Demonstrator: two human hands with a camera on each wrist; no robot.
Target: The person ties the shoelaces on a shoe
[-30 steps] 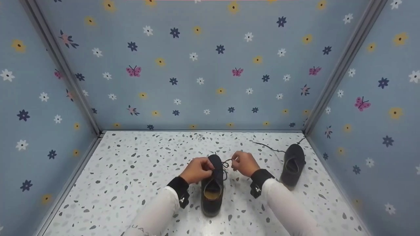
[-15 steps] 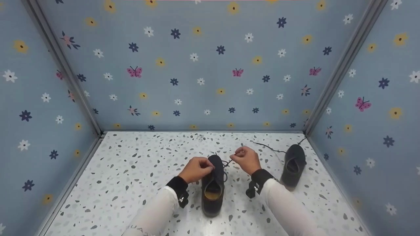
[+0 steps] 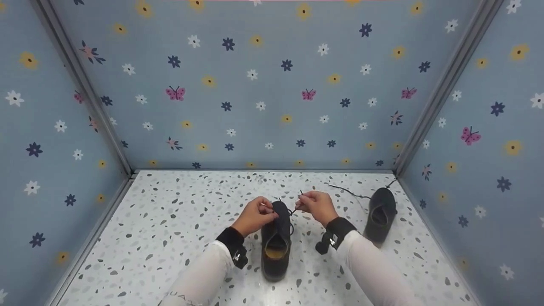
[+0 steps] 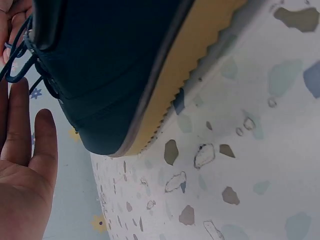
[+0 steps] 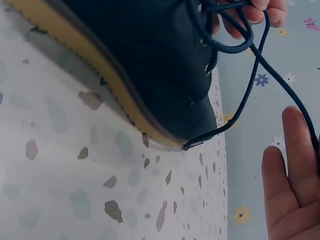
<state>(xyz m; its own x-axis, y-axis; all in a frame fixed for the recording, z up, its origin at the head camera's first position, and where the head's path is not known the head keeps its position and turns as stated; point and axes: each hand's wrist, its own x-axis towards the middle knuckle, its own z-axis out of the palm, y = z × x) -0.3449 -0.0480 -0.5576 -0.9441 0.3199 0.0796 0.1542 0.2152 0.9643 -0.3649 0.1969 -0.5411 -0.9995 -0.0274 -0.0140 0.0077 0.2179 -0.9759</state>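
Observation:
A dark blue lace-up shoe [image 3: 274,267] with a tan, ridged sole stands toe-forward on the floor. My left hand [image 3: 254,216] is over its laces from the left, finger and thumb pinching a shoelace; in the right wrist view those left fingertips [image 5: 275,15] grip it close to the eyelets. To the right of the toe, my right hand [image 3: 319,207] pinches another stretch of lace, its tip poking up above the fingers. In the right wrist view a lace loop [image 5: 231,49] hangs by the eyelets, and one strand runs down past the toe.
A matching shoe [image 3: 376,231] stands to the right, its lace [image 3: 350,192] trailing leftward and another end reaching the corner. Blue flowered panels [image 3: 272,106] enclose the speckled white floor [image 3: 182,238] at the back and both sides.
My right hand has moved up and then slightly back left toward the shoe, bringing the lace along. My left hand has lifted a little over the laces. Both shoes stay put.

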